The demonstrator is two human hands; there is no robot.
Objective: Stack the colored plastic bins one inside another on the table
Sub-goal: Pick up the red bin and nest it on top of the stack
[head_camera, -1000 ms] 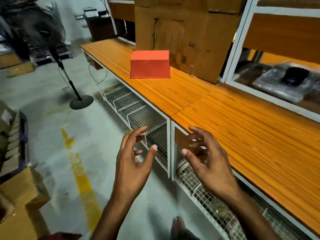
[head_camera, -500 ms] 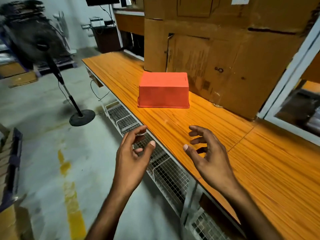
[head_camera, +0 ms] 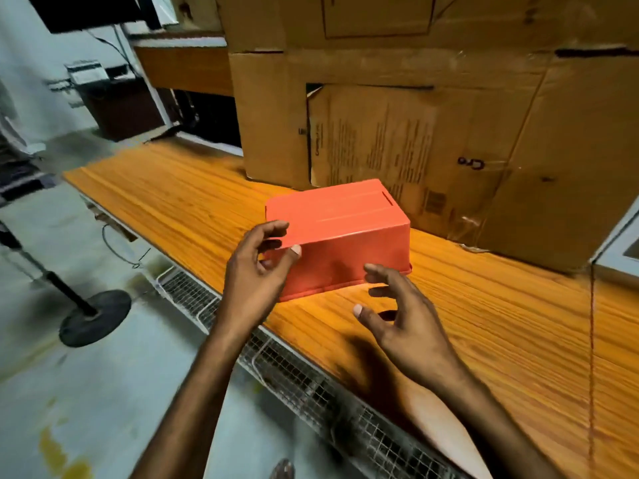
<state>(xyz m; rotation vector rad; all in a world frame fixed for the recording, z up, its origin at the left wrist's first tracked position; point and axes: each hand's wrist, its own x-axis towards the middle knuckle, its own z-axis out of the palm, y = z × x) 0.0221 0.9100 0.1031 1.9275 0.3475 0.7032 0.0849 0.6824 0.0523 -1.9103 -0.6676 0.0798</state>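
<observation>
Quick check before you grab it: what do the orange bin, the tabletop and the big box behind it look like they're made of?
Orange bin: likely moulded plastic, smooth, slightly glossy, with ribs and a rim lip; it sits upside down.
Tabletop: wood or wood-look laminate, judging by its streaked orange grain and soft sheen.
Big box: brown corrugated cardboard, matte, with creases, torn flaps and printed text.

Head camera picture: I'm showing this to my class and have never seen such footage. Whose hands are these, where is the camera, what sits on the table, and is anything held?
The camera sits on a person's head, looking forward and down, so the two bare arms are the wearer's own. No robot is involved. On the orange wooden table stands one orange-red plastic bin, turned upside down, in front of large cardboard boxes. The left hand reaches the bin's near corner with fingers open, and the right hand hovers open just before it. Nothing is gripped yet. A fan stand is on the floor at left.
</observation>
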